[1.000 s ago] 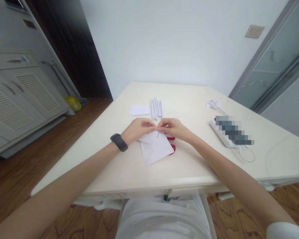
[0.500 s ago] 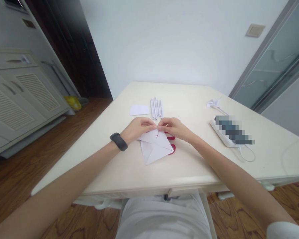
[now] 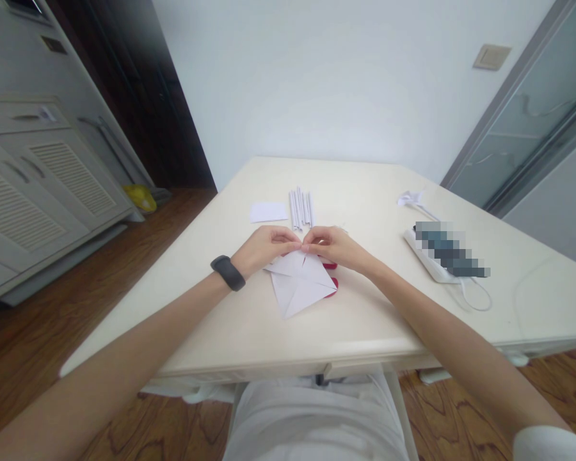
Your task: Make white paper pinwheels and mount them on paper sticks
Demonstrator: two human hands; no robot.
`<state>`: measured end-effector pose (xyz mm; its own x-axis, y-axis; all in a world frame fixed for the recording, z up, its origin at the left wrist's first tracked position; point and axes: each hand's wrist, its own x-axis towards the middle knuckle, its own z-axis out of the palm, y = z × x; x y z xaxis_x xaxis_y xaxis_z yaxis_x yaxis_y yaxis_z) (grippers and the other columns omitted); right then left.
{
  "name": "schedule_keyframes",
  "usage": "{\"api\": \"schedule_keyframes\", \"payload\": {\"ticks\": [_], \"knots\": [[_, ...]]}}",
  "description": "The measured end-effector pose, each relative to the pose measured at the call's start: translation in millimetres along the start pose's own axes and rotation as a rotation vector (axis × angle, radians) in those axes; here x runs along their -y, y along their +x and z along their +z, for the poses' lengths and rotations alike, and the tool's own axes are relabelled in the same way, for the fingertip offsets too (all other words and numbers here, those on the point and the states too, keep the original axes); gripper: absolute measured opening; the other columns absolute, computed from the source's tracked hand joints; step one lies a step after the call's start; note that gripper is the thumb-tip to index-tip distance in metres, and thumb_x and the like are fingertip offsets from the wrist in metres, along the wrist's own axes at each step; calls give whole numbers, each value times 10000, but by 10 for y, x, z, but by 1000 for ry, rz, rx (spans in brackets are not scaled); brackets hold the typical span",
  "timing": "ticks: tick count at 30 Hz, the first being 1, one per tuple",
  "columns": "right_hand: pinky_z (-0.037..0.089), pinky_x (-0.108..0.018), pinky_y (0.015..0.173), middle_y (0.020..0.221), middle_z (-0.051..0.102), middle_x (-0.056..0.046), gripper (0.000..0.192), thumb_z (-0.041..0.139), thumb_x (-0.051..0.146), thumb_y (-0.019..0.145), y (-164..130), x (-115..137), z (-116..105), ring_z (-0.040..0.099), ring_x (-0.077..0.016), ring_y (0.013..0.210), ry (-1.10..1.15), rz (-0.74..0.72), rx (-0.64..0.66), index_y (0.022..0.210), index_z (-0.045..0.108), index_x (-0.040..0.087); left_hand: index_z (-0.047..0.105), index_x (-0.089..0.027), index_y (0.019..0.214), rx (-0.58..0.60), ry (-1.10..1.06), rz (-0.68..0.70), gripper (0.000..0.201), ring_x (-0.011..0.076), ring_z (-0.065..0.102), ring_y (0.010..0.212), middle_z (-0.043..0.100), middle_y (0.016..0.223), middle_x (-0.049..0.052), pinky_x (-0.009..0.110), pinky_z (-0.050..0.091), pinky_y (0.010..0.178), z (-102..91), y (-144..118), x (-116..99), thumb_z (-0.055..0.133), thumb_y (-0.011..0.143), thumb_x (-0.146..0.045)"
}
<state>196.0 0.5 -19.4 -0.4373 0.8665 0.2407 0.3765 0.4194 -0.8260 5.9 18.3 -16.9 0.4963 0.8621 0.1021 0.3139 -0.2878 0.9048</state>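
Observation:
My left hand [image 3: 272, 245] and my right hand [image 3: 330, 246] meet fingertip to fingertip at the far corner of a white sheet of paper [image 3: 300, 282]. Both pinch the paper there. Slits run in from its corners, and a small gap shows red just below my fingers. Partly under the sheet and my right hand lie red-handled scissors [image 3: 333, 288]; their blades are hidden. Just beyond my hands is a row of several rolled white paper sticks [image 3: 301, 208]. A stack of white paper [image 3: 269, 212] lies to their left.
On the right of the cream table [image 3: 355, 320] lies a paper pinwheel [image 3: 411, 199] on a stick. Nearer stands a white box-like object [image 3: 427, 259] with a cord loop, its top blurred out. A wall rises behind the table.
My hands keep their pinch at the paper's far corner. The sheet's near corner has shifted very slightly to the right.

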Motion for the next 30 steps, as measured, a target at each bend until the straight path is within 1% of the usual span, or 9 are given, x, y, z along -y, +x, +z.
{"api": "schedule_keyframes", "payload": {"ticks": [8, 14, 20, 30], "knots": [[376, -223, 527, 709, 584, -12, 211, 587, 363, 743, 7, -8, 7, 498, -96, 602, 18, 8, -4, 731, 614, 154, 640, -151, 775, 6, 6, 12, 241, 167, 594, 707, 662, 767, 49, 272, 427, 615, -2, 9, 32, 614, 711, -382], [406, -234, 583, 729, 599, -16, 157, 580, 303, 750, 4, -13, 11, 531, -112, 659, 17, -17, -14, 731, 623, 154, 639, -148, 768, 11, 6, 10, 228, 165, 591, 700, 655, 754, 48, 275, 425, 617, -6, 14, 34, 618, 714, -369], [433, -254, 658, 747, 609, -17, 165, 583, 311, 750, 23, -60, 19, 542, -119, 686, 2, -55, -23, 725, 631, 155, 640, -149, 758, 14, 12, 16, 216, 147, 568, 664, 645, 730, 41, 268, 413, 604, -10, 11, 38, 626, 713, -360], [444, -261, 700, 790, 612, -24, 173, 583, 317, 761, 31, -80, 10, 566, -128, 726, -31, -85, -33, 742, 644, 157, 632, -139, 773, 17, 10, 9, 224, 158, 577, 688, 642, 748, 46, 274, 419, 617, -7, 12, 29, 614, 717, -356]]}}
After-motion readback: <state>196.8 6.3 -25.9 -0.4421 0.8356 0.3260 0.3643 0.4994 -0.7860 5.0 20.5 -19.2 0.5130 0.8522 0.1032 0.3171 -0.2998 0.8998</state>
